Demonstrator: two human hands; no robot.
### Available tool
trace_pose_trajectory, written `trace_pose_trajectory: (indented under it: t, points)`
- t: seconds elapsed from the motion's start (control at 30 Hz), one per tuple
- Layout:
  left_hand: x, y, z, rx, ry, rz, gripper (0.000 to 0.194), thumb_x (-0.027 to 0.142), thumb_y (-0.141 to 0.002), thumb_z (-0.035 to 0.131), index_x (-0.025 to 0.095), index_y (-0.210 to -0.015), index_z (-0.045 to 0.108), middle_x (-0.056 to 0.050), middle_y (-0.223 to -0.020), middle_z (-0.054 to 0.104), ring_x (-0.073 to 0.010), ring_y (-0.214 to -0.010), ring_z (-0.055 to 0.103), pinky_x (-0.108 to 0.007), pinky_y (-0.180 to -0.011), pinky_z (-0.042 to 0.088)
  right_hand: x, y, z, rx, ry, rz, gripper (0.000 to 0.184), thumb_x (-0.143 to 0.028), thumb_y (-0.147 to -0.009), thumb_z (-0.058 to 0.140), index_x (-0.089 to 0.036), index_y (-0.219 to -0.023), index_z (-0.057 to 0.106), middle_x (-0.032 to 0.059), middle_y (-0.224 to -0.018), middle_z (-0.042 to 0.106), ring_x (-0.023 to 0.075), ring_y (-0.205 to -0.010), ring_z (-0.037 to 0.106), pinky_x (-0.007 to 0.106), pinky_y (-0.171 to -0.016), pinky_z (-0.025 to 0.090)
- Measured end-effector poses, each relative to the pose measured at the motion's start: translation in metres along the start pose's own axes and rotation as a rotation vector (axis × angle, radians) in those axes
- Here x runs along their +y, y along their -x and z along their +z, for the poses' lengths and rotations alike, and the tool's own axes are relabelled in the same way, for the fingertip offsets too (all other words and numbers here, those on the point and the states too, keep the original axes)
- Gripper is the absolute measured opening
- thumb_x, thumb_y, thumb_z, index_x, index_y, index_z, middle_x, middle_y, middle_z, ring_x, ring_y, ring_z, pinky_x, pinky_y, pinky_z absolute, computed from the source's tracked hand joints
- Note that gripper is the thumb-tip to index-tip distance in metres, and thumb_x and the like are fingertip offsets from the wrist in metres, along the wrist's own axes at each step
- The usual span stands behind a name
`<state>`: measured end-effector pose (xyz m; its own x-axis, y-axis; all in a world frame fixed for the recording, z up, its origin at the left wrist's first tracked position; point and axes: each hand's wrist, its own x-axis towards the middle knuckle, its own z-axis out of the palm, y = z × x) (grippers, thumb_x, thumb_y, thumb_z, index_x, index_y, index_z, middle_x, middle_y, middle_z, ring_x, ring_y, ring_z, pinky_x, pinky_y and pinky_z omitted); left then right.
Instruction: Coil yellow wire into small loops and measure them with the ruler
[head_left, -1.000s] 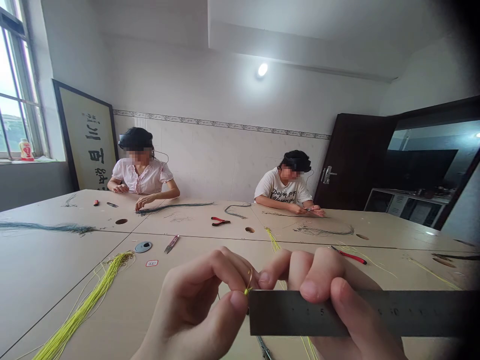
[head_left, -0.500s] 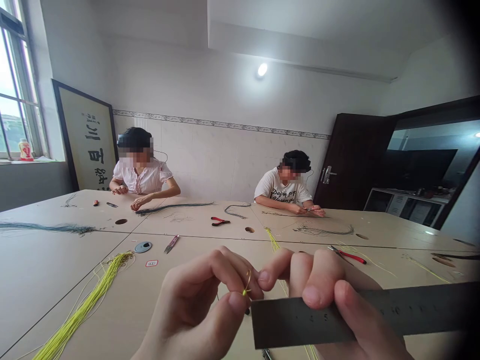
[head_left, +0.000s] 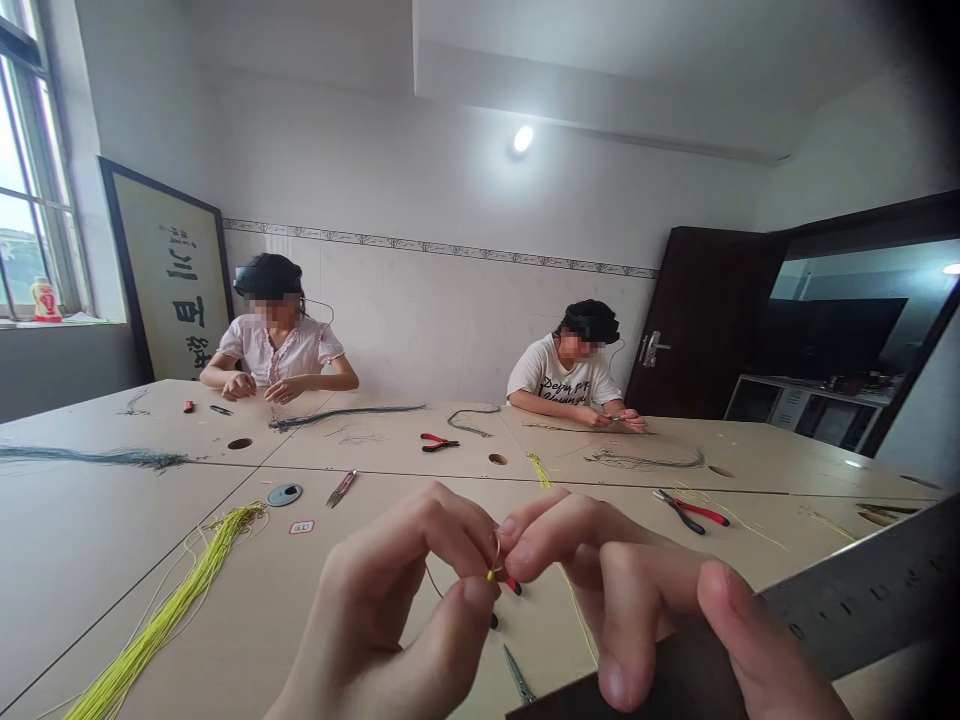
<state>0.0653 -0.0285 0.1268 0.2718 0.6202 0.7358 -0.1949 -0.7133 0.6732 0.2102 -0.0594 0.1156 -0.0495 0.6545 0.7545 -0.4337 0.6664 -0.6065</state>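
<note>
My left hand [head_left: 390, 610] is raised close to the camera and pinches a short piece of yellow wire [head_left: 493, 572] between thumb and forefinger. My right hand [head_left: 637, 610] meets it from the right, its forefinger tip touching the same wire end. Its lower fingers and thumb grip a steel ruler [head_left: 847, 610], which slants up to the right. A thin strand of yellow wire hangs down below the hands.
A bundle of yellow wires [head_left: 161, 620] lies at the left on the beige table [head_left: 90, 540]. Red-handled pliers [head_left: 694, 511], snips [head_left: 342, 487] and a round cap [head_left: 285, 494] lie further out. Two people sit across the table, handling dark wire bundles.
The ruler has tilted from level to a steep slant and dropped lower. My right forefinger has come free of it and closed in on the wire tip held by my left hand.
</note>
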Motion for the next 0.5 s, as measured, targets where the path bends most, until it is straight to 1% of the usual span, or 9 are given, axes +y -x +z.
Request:
trace_pose_trajectory:
  t: [0.1,0.33,0.5]
  points:
    - [-0.0003,-0.0009,-0.0001,-0.003,-0.028,0.01,0.02,0.012,-0.08,0.053,0.019,-0.061,0.053,0.002,-0.068,0.062,-0.0089,-0.067,0.06,-0.015,-0.063,0.05,0.0018,-0.0018,0.002,0.019,-0.011,-0.012,0.052,-0.041,-0.095,0.033,-0.021,-0.069,0.073,0.0093,-0.091,0.067,0.023,-0.099,0.058,0.041,-0.098,0.045]
    - [0.0026,-0.0034,-0.0003,-0.034,-0.035,0.005,0.019,0.014,-0.079,0.052,0.018,-0.061,0.052,0.002,-0.065,0.061,-0.0094,-0.064,0.059,-0.016,-0.058,0.048,0.0054,-0.0014,0.004,0.042,-0.057,-0.049,0.05,-0.04,-0.094,0.035,-0.022,-0.073,0.076,0.0083,-0.089,0.067,0.0208,-0.097,0.059,0.037,-0.096,0.048]
    - [0.0032,-0.0043,0.0005,-0.041,-0.011,-0.003,0.021,0.014,-0.079,0.054,0.018,-0.058,0.05,0.002,-0.059,0.056,-0.0093,-0.061,0.057,-0.016,-0.056,0.047,0.0028,0.0019,-0.0002,0.084,0.026,0.016,0.05,-0.044,-0.093,0.038,-0.022,-0.064,0.072,0.0084,-0.087,0.067,0.0235,-0.1,0.058,0.041,-0.096,0.046]
